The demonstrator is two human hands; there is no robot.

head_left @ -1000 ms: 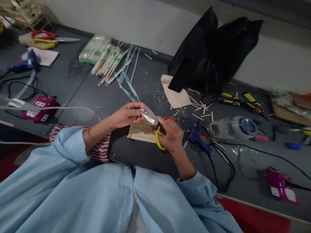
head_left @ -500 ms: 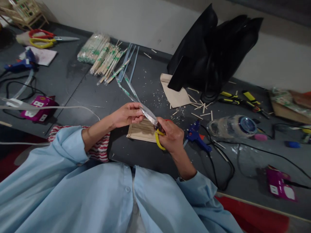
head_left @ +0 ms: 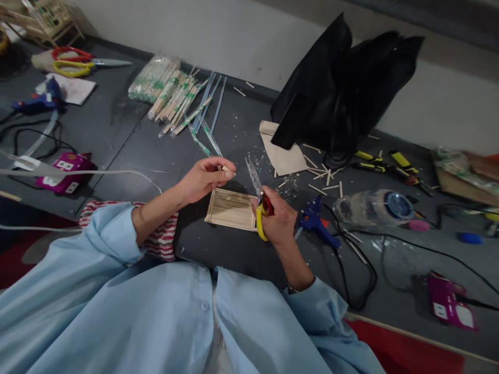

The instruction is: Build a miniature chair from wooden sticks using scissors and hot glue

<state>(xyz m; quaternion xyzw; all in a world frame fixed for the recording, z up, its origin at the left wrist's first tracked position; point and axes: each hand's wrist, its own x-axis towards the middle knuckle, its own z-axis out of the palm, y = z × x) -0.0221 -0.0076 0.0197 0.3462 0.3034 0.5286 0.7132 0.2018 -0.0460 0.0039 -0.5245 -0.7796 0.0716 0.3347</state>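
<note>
My right hand [head_left: 278,215] grips scissors [head_left: 255,179] with red and yellow handles, the blades pointing up and away. To their left, my left hand [head_left: 206,179] pinches a short pale stick [head_left: 225,169], mostly hidden by the fingers. On the table between and just below the hands lies a flat panel of thin wooden sticks [head_left: 232,210], its right end partly behind my right hand. Beyond my left hand lie clear, green-marked wrapper strips [head_left: 210,137].
Wrapped chopsticks [head_left: 175,98] and blue strips [head_left: 218,104] lie at the back. A blue glue gun [head_left: 317,223] and a plastic bottle [head_left: 370,206] are on the right. A black bag [head_left: 351,88] stands behind scattered stick pieces. Cables and another glue gun [head_left: 41,101] occupy the left.
The scissor blades have swung away from my left hand and now point up, apart from it. The wrapper strip that lay along the blades now lies beyond my left hand.
</note>
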